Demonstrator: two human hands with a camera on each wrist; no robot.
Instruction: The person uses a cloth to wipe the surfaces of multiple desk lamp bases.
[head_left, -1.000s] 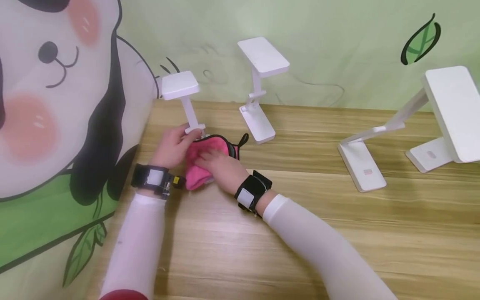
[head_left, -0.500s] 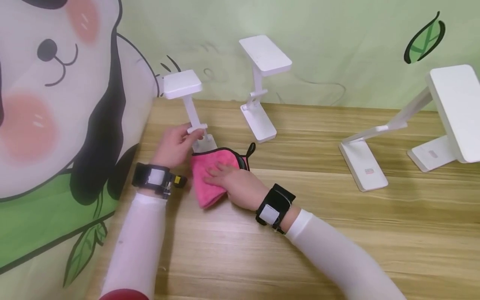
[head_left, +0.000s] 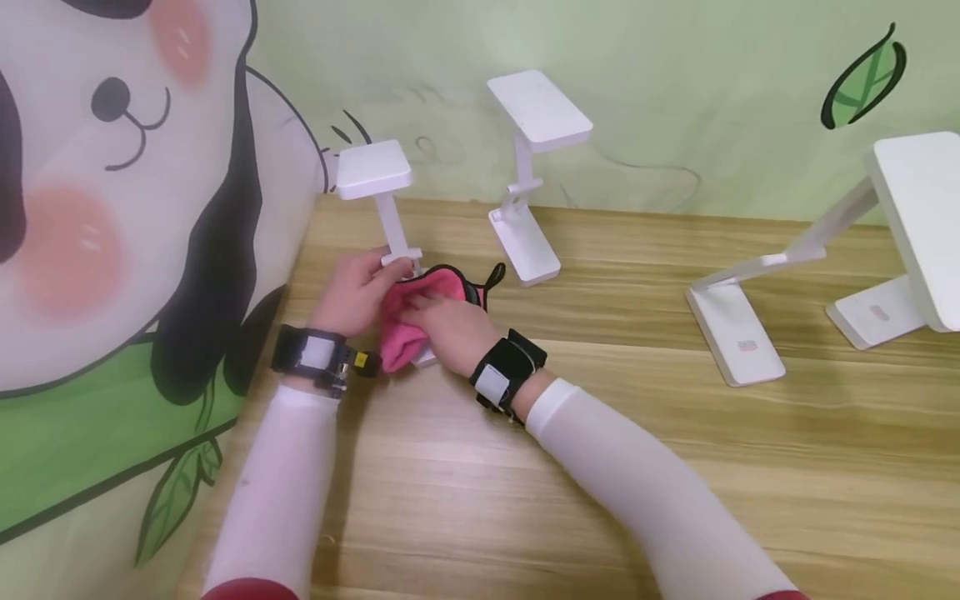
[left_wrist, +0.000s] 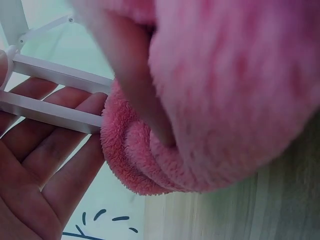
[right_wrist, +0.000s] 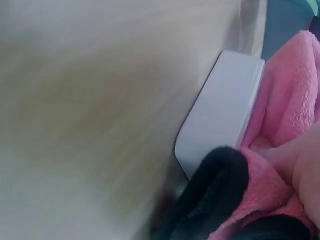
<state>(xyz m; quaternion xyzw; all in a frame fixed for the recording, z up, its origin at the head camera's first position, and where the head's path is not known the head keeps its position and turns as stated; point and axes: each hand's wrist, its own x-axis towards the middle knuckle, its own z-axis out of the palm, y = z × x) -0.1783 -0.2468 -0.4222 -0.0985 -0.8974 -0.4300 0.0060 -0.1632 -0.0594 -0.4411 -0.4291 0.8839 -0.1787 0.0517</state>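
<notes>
My left hand (head_left: 351, 293) holds a white desk lamp (head_left: 392, 223) by the hinge of its stem, at the left of the table. In the left wrist view its fingers (left_wrist: 65, 145) lie behind the lamp's two parallel struts (left_wrist: 55, 112). My right hand (head_left: 459, 332) grips a fluffy pink cloth (head_left: 402, 337) with black edging, bunched over the lamp's base. The right wrist view shows one long side of that white base (right_wrist: 220, 107) bare beside the cloth, with the right thumb (right_wrist: 280, 157) sunk into the folds. Most of the base is hidden under the cloth.
A second white lamp (head_left: 525, 242) stands behind, to the right. Two more lamps, one with its base (head_left: 735, 337) nearer and one with its base (head_left: 879, 310) farther right, stand at the right. A green wall with a panda picture (head_left: 135, 250) borders the wooden table (head_left: 480, 500).
My right hand slid the cloth toward me along the lamp base, then back up toward the stem, where the cloth is bunched again. My left hand stays on the hinge.
</notes>
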